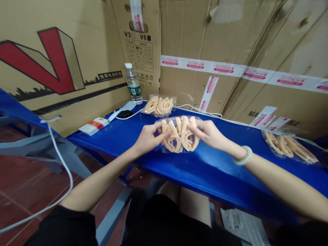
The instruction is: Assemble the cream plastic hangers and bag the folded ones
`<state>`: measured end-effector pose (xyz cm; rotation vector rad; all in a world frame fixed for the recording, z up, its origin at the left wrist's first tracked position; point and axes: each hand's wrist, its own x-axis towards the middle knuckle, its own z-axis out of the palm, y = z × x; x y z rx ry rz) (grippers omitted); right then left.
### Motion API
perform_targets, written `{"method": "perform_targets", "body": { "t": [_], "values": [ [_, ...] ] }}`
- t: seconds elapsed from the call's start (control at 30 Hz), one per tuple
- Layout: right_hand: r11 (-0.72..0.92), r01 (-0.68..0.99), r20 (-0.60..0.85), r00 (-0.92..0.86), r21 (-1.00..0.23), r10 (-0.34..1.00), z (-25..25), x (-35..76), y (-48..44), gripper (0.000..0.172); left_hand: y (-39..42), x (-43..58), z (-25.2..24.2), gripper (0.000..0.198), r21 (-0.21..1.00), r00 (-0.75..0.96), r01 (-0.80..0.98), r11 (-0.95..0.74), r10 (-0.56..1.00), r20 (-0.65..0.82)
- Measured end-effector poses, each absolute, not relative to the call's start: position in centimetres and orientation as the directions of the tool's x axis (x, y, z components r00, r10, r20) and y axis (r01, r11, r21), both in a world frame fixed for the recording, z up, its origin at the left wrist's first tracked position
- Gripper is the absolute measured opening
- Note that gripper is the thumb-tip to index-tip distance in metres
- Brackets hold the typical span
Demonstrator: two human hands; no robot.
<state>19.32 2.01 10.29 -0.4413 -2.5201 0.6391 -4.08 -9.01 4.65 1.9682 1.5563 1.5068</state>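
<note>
On my feed I saw the left hand (148, 138) and right hand (210, 135) each pinching an end of a clear bag of beige loops (180, 135), above the tabletop (120, 136) near its front edge; a second bag (161, 106) lay by the back edge.

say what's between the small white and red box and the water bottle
In the head view, a white object and a small black one lie between the box and the bottle.
</note>
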Motion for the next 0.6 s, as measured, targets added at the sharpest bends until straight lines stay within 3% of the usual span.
{"method": "perform_targets", "body": {
  "t": [0.07, 0.13, 0.33, 0.47, 0.6],
  "values": [
    [0.582, 0.281, 0.153, -0.796, -0.763, 0.586, 11.1, 16.4, 4.4, 0.04, -6.5, -6.0, 6.1, 0.028, 0.885, -0.122, 0.412, -0.214, 0.95, 0.286],
    [0.337, 0.321, -0.008, -0.735, -0.885, 0.678, 12.0, 13.3, 6.8, 0.041, -3.6, -8.4, 7.8, 0.03, 0.975, -0.181, 0.221, -0.014, 0.982, 0.055],
    [0.128, 0.316, -0.118, -0.655, -0.94, 0.746, 15.2, 4.4, 13.3, 0.03, 5.2, -15.4, 13.0, 0.023, 0.977, -0.289, 0.178, 0.118, 0.955, -0.063],
    [0.022, 0.375, -0.219, -0.588, -0.927, 0.779, 15.4, 0.5, 16.3, 0.019, 9.4, -17.7, 13.4, 0.018, 0.958, -0.304, 0.177, 0.224, 0.939, -0.163],
    [-0.038, 0.428, -0.288, -0.538, -0.903, 0.792, 13.8, -1.2, 17.8, 0.035, 11.7, -18.0, 11.8, 0.029, 0.928, -0.349, 0.233, 0.291, 0.916, -0.2]
  ]
}}
